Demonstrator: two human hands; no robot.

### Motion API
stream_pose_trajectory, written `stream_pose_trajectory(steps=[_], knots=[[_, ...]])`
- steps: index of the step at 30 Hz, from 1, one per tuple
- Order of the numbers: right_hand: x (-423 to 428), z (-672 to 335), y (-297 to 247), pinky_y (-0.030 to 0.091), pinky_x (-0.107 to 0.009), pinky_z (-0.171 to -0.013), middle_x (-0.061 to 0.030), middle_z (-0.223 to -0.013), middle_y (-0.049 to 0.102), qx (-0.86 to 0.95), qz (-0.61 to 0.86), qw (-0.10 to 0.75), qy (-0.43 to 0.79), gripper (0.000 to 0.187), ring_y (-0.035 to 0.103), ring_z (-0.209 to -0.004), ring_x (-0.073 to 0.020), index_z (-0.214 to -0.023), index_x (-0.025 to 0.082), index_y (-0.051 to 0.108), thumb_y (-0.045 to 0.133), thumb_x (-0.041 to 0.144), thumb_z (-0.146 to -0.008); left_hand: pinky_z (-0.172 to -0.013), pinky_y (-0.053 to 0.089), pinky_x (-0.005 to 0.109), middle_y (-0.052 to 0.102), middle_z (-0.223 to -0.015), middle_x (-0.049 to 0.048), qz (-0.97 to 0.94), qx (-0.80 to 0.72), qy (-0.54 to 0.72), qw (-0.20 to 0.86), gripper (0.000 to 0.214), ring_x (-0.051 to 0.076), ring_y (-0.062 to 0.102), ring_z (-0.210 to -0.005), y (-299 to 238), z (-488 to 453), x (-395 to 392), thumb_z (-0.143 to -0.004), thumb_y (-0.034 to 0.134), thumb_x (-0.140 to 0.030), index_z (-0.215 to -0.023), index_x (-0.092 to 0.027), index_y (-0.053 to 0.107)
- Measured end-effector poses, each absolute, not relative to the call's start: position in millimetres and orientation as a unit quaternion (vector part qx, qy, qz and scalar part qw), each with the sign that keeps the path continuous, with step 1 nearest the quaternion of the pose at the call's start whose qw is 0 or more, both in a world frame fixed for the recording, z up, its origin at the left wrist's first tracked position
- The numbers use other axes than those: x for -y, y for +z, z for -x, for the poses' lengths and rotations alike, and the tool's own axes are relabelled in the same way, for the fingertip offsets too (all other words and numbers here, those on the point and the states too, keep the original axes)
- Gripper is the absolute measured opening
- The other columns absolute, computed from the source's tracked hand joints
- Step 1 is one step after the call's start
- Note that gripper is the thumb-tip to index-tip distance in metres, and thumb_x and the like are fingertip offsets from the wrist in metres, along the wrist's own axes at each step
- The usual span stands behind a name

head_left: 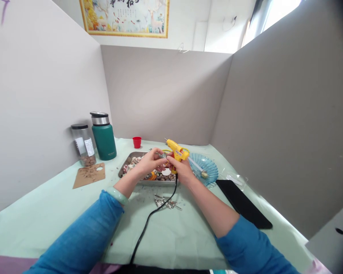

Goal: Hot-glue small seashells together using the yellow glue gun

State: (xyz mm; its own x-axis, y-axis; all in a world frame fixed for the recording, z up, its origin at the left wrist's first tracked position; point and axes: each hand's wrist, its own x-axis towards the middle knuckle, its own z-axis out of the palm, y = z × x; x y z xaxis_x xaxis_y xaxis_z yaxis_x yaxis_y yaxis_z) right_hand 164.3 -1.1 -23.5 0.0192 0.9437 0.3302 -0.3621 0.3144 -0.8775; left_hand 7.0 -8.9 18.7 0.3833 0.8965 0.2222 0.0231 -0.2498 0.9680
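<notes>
My right hand [182, 170] is closed round the handle of a yellow hot glue gun [177, 150], its nozzle pointing up and to the left. A clear glue stick [194, 164] sticks out of the gun's rear. My left hand [151, 160] is beside it, fingers pinched on a small greyish piece too small to make out. Both hands are above a metal tray [128, 161] that holds shells and pebbles, partly hidden by them. On the cloth nearer me lies a pile of silvery metal clips [168, 202].
A black cord [148, 220] runs from the gun towards me. To the right are a blue scalloped plate [213, 167] and a black flat slab [242, 203]. On the left stand a green bottle [104, 140], a clear jar [84, 146] and a brown board [88, 177]; a red cup [137, 142] is behind the tray.
</notes>
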Motion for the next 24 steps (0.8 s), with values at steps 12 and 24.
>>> stream_pose_trajectory(steps=[12,24], knots=[[5.8,-164.4,-19.8,0.039,-0.022,-0.048,0.0043,-0.063,0.058,0.494,0.268,0.652,0.509,0.037,0.051,-0.052,-0.0091,-0.088,0.019,0.064,0.082,0.039,-0.063,-0.078,0.057,0.034,0.066,-0.096,0.0043,-0.535,-0.215,0.404,0.711,0.028,0.016,0.067,-0.083,21.7,-0.7,10.9,-0.079,0.079,-0.031,-0.099,-0.02,0.063],[3.4,-161.3,-20.5,0.038,-0.022,-0.048,0.0036,-0.069,0.06,0.471,0.287,0.673,0.493,0.034,0.049,-0.052,-0.0079,-0.086,0.018,0.064,0.082,0.031,-0.06,-0.075,0.056,0.034,0.069,-0.08,0.0051,-0.572,-0.299,0.424,0.636,0.043,0.017,0.071,-0.07,18.4,-3.6,8.0,-0.077,0.077,-0.018,-0.116,-0.015,0.058]])
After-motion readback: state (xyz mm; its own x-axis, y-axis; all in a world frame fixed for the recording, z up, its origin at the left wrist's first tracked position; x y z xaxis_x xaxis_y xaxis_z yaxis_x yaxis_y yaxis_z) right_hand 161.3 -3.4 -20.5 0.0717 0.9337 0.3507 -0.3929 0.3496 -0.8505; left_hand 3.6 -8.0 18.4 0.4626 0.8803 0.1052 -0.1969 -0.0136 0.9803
